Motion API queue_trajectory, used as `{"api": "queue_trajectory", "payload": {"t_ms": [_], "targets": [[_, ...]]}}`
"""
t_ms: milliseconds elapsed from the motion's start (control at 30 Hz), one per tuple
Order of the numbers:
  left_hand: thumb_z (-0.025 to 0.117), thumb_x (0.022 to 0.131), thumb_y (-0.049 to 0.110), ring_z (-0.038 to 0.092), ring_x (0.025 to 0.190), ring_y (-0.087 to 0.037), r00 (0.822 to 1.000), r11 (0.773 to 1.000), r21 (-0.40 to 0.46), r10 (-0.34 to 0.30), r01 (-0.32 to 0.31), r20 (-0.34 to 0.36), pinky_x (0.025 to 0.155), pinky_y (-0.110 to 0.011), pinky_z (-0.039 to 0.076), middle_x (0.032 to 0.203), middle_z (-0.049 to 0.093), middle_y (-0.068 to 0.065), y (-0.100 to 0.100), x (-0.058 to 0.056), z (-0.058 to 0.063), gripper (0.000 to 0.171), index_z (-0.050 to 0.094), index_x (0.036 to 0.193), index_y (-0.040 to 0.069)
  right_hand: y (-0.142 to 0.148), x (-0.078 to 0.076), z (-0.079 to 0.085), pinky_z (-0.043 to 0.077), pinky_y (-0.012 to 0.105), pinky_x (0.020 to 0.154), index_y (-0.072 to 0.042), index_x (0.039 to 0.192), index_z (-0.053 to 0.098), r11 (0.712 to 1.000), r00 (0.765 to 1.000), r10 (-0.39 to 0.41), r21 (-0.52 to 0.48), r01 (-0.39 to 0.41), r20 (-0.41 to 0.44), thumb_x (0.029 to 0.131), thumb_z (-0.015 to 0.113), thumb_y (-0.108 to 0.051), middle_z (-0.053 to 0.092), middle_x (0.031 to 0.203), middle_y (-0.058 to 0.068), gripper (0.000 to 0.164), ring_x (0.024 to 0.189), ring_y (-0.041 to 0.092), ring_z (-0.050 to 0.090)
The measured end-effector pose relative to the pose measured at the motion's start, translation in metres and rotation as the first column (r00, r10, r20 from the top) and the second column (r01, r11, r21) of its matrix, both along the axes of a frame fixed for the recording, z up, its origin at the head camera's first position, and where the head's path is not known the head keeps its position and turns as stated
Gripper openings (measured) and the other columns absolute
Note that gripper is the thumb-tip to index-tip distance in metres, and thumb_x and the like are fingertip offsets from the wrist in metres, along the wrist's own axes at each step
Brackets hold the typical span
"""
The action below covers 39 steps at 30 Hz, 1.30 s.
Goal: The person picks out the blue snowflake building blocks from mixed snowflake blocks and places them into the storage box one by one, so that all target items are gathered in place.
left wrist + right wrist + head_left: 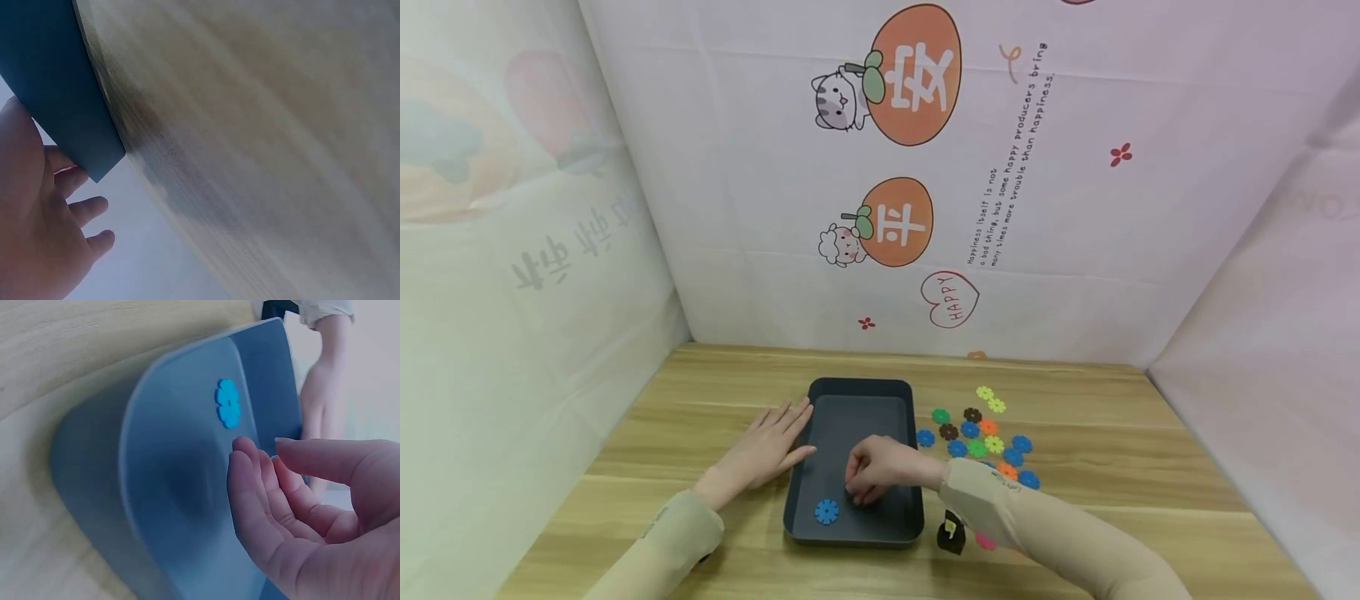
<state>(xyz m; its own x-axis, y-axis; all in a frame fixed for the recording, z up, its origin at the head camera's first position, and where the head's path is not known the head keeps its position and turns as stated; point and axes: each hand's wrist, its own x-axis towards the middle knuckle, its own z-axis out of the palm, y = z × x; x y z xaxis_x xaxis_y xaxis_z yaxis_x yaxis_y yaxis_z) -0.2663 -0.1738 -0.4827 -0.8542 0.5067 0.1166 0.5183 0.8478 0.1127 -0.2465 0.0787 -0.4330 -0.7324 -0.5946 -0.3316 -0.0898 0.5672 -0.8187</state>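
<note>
A dark grey tray (pixel 861 467) lies on the wooden table. One blue disc (pixel 827 512) with a notched edge lies flat on its floor, near the front left corner. My left hand (pixel 770 446) rests against the tray's left rim, fingers spread and straight. Over the front part of the tray is my right hand (pixel 877 469), just right of the disc. In the right wrist view, the right hand's fingers (pixel 247 506) bend loosely, with a gap between thumb and fingertips; no piece shows between them.
Several notched discs in blue, green, brown, orange and yellow lie right of the tray, among them a yellow disc (pixel 994 444). A small black object (pixel 951 533) and a pink piece (pixel 986 542) sit near the right sleeve. A printed cloth (pixel 1037 208) hangs behind the table.
</note>
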Motion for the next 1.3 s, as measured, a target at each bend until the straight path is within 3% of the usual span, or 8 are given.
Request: {"api": "queue_trajectory", "payload": {"t_ms": [400,700,1100,1300], "targets": [[0.047,0.102,0.051,0.031,0.149,-0.041,1.0,1.0,0.0,-0.009,0.009,-0.014,0.118,-0.063,0.028,0.163,0.029,-0.013,0.0,0.002,0.002,0.071,0.032,0.155,0.007,0.043,-0.009,0.016,0.062,0.042,0.077,0.0,0.095,0.066,0.995,0.997,-0.06,-0.077,0.056,-0.05,0.093,0.068,-0.009,0.071,0.087,0.015,0.01,0.082,0.028,0.073],[0.046,0.102,0.05,0.032,0.148,-0.041,1.0,1.0,-0.003,-0.011,0.011,-0.027,0.117,-0.063,0.028,0.163,0.03,-0.013,-0.001,0.002,0.001,0.07,0.034,0.155,0.006,0.095,-0.012,0.025,0.062,0.044,0.08,0.002,0.1,0.063,0.987,0.983,-0.143,-0.085,0.134,-0.112,0.095,0.065,-0.011,0.068,0.092,0.015,0.014,0.086,0.031,0.072],[0.047,0.102,0.048,0.034,0.147,-0.042,0.999,1.0,0.001,-0.022,0.022,-0.046,0.116,-0.063,0.03,0.162,0.031,-0.015,-0.001,0.002,0.002,0.069,0.035,0.154,0.005,0.168,-0.011,0.015,0.061,0.043,0.076,0.005,0.101,0.06,0.956,0.949,-0.292,-0.048,0.288,-0.122,0.095,0.064,-0.01,0.065,0.089,0.013,0.017,0.082,0.024,0.068],[0.047,0.102,0.049,0.033,0.147,-0.042,0.999,1.0,0.003,-0.019,0.019,-0.04,0.116,-0.064,0.03,0.162,0.031,-0.015,-0.001,0.002,0.002,0.07,0.034,0.154,0.004,0.194,-0.007,0.009,0.061,0.037,0.072,0.009,0.102,0.059,0.951,0.94,-0.31,-0.057,0.304,-0.144,0.094,0.064,-0.008,0.066,0.087,0.015,0.02,0.078,0.019,0.066]]}}
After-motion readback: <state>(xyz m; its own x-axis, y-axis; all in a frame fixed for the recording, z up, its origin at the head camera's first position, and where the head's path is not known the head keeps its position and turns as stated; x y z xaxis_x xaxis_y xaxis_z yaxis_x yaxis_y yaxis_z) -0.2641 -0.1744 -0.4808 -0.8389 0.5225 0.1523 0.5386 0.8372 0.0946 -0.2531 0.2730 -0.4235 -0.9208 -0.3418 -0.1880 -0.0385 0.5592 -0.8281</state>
